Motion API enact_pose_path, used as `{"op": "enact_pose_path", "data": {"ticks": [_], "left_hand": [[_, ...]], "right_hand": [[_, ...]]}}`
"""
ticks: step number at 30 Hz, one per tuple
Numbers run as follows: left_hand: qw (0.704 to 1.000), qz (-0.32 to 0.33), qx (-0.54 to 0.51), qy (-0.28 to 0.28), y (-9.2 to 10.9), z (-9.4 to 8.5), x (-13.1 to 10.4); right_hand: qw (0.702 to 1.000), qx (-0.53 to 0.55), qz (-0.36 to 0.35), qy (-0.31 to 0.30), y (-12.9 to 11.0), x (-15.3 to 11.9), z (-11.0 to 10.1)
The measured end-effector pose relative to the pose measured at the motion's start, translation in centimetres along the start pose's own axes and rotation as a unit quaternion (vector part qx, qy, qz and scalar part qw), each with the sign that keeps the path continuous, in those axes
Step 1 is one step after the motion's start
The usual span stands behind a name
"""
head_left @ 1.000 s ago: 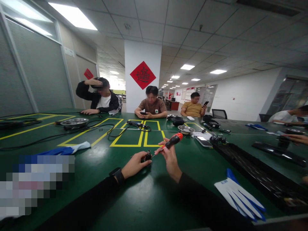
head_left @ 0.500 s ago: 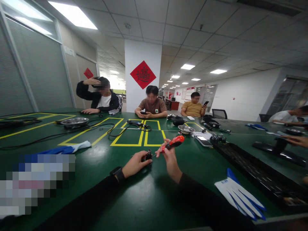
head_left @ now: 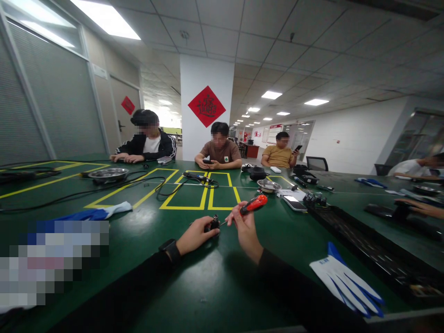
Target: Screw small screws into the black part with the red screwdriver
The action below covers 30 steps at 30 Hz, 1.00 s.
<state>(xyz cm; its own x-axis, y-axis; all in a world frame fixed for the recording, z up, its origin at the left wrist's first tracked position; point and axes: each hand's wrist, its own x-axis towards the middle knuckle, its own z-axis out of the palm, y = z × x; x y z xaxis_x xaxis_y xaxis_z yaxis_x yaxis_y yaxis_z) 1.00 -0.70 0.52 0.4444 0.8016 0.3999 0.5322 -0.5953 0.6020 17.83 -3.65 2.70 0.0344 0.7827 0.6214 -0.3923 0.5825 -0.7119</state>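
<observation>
On the green table [head_left: 204, 277], my left hand [head_left: 194, 235] is closed round a small black part with a metal stud on top [head_left: 215, 223]. Its exact kind is too small to make out, and the fingers cover some of it. A screwdriver [head_left: 254, 204] with a red and black handle is in my right hand [head_left: 247, 230], gripped between the fingers. Its thin shaft points left, and the tip is at the side of the black part; whether it sits in a screw cannot be seen.
A long black tray-like housing [head_left: 367, 245] lies to the right, with white-blue gloves [head_left: 347, 280] in front of it. Further back are a phone [head_left: 294, 203], metal bowls [head_left: 268, 186] and a cable [head_left: 138, 185]. Several people sit round the table, one hand [head_left: 425, 208] at the right edge.
The screwdriver handle has turned in my right hand, and the fingers have shifted slightly. My left hand stays put. Across the table, a person at the left has lowered a raised arm.
</observation>
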Motion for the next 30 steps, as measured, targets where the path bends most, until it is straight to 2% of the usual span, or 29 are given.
{"op": "enact_pose_path", "data": {"ticks": [2, 8, 14, 20, 25, 30], "left_hand": [[1.0, 0.002, 0.001, 0.0, 0.0, 0.0, 0.0], [1.0, 0.007, 0.009, -0.006, 0.0, -0.1, 0.0], [1.0, -0.003, 0.016, -0.006, 0.0, 0.0, 0.0], [1.0, -0.007, 0.014, -0.01, -0.4, 0.0, 0.1], [1.0, -0.011, 0.011, -0.016, -0.3, 0.0, 0.1], [1.0, -0.008, 0.013, -0.009, -0.2, 0.0, 0.1]], "right_hand": [[1.0, 0.0, 0.007, 0.0, -0.1, -0.1, -0.2], [0.995, -0.102, -0.011, -0.006, -0.5, 0.1, -0.6], [0.998, -0.052, -0.001, -0.037, -0.3, 0.4, -0.5], [1.0, -0.012, 0.006, -0.002, 0.3, 0.5, -1.0], [0.997, -0.077, -0.025, -0.007, -0.1, 0.2, -1.1], [0.994, -0.103, -0.02, -0.02, 0.2, -0.1, -1.0]]}}
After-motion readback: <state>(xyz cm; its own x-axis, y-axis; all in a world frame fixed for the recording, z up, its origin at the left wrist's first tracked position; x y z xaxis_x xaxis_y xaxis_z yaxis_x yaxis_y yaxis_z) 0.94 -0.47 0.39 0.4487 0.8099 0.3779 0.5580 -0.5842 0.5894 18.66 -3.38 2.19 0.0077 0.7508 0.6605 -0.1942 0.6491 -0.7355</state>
